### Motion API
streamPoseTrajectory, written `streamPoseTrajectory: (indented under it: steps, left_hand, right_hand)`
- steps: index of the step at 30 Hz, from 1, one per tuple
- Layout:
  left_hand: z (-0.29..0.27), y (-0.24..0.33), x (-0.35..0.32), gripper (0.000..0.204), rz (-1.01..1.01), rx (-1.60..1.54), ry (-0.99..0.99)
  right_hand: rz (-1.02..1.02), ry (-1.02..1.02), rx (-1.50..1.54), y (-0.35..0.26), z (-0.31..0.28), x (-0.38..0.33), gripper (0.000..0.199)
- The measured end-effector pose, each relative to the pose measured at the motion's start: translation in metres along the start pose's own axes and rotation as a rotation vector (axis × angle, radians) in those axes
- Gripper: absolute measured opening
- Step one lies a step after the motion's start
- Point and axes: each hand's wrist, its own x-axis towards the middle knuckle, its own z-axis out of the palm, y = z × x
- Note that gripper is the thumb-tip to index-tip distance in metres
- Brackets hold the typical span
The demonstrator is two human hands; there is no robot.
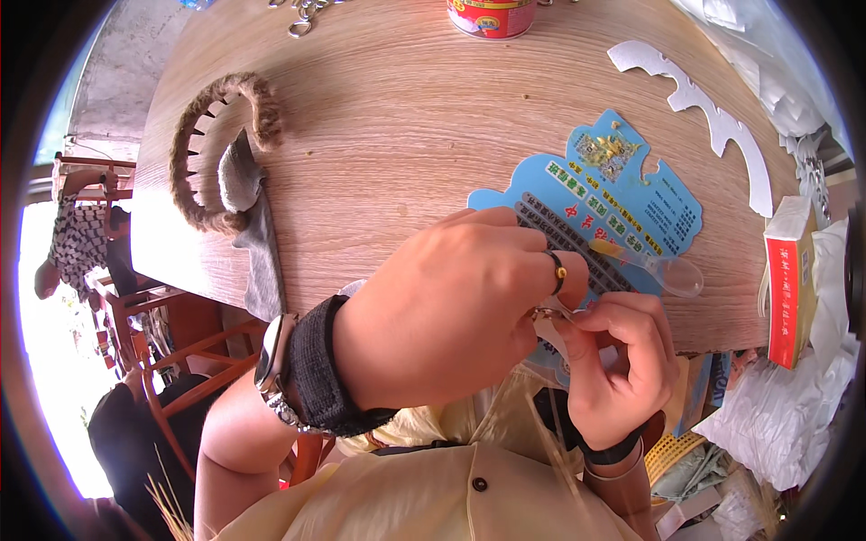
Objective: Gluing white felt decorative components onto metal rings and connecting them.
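Observation:
Over the near edge of the table, my left hand and my right hand meet, fingertips pinched together. Between them is a small shiny metal piece, mostly covered by the fingers, so its kind is unclear. A thin pale, see-through strip hangs by the right thumb. Under and beyond the left hand lies a blue printed card. Small gold and silvery bits are heaped on its far part. A clear plastic spoon rests on the card's near right side, close to my right hand.
On the wooden table, a brown furry toothed band lies left beside a grey cloth strip. Metal rings and a red tin stand far off. Right are a white cutout, a box and plastic bags.

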Motion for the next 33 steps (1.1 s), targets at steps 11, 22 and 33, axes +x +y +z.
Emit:
streamPoseTrajectory:
  steps: [11,22,33]
  left_hand:
    - [-0.005,0.001,0.007,0.021,-0.100,-0.032,-0.141]
    - [-0.009,0.001,0.009,0.024,-0.108,-0.055,-0.252]
    - [-0.008,0.000,0.010,0.026,-0.029,-0.046,-0.199]
  right_hand:
    - [0.050,-0.020,0.041,-0.003,-0.001,0.002,0.021]
    - [-0.221,0.023,-0.019,0.007,0.001,-0.006,0.029]
    - [-0.150,0.038,-0.031,0.007,0.003,-0.011,0.039]
